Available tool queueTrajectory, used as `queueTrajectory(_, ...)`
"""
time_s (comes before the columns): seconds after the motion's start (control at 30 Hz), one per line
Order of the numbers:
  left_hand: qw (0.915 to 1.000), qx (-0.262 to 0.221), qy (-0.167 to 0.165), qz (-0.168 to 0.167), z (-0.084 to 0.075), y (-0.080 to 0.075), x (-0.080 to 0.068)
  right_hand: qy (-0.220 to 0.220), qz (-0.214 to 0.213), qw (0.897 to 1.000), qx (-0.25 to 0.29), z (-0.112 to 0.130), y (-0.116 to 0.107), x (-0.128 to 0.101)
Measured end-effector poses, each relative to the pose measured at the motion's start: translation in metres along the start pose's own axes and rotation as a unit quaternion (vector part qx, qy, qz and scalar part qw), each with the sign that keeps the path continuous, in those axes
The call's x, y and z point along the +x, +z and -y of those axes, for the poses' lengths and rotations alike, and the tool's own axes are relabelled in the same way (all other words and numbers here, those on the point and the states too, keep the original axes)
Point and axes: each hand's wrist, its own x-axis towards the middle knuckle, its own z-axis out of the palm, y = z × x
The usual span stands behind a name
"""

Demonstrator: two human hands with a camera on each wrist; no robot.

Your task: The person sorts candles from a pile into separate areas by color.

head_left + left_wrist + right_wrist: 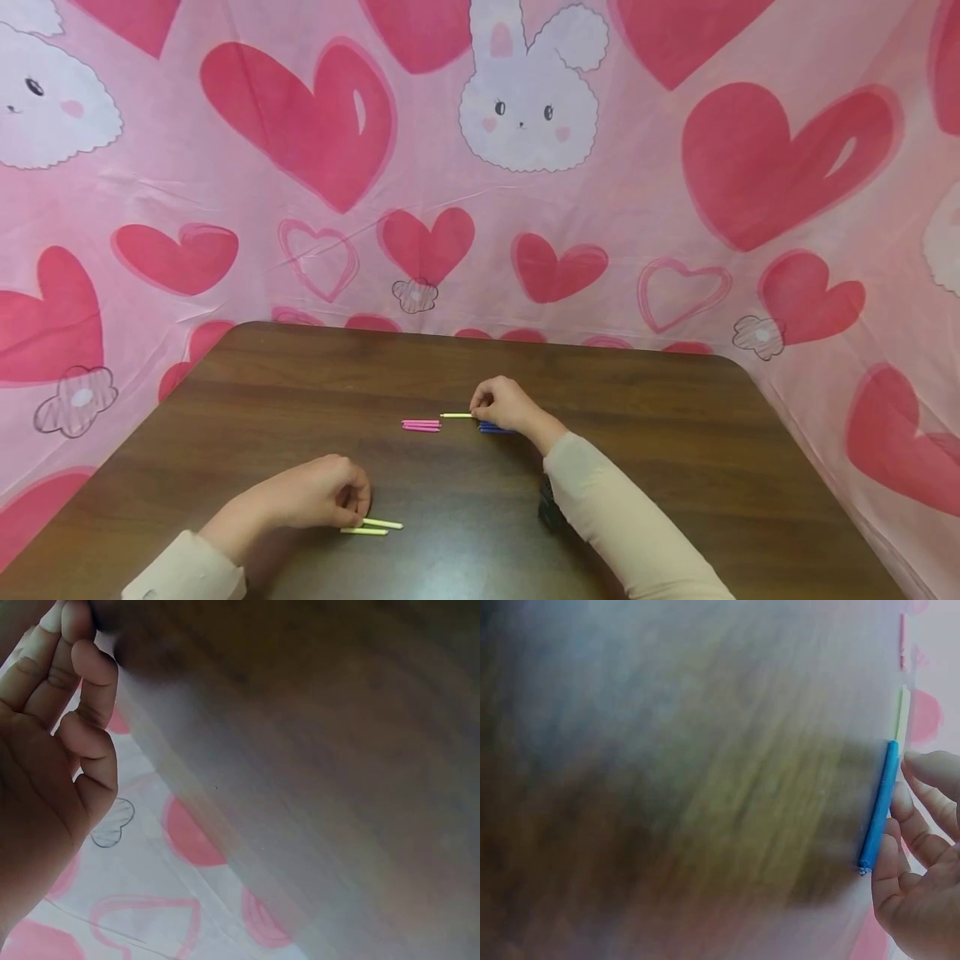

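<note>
My right hand (510, 406) pinches one end of a yellow stick (456, 415), which points left just behind the row of sticks. Below that hand lie several blue sticks (491, 428), partly hidden by it; a blue stick (879, 806) shows close beside the fingers in the right wrist view. Left of them rest several pink sticks (422, 426), side by side. Nearer the front, my left hand (322, 493) has thumb and fingertips curled together at the end of a yellow stick (384, 523). Another yellow stick (365, 532) lies just in front of it.
The sticks lie on a dark brown wooden table (450, 483) with rounded far corners. Behind it hangs a pink cloth (442, 183) with hearts and rabbits. A small black object (550, 504) shows beside the right sleeve (615, 508).
</note>
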Motion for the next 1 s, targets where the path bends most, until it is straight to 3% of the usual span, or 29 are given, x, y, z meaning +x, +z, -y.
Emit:
queueTrajectory(0.43, 0.9999, 0.013, 0.008, -0.008, -0.001, -0.001, 0.0, -0.023, -0.04, 0.998, 0.04, -0.001, -0.011, -0.018)
queueTrajectory(1.0, 0.9992, -0.021, 0.017, -0.03, 0.01, -0.007, -0.012, -0.054, -0.017, 0.997, 0.053, 0.005, -0.016, -0.051)
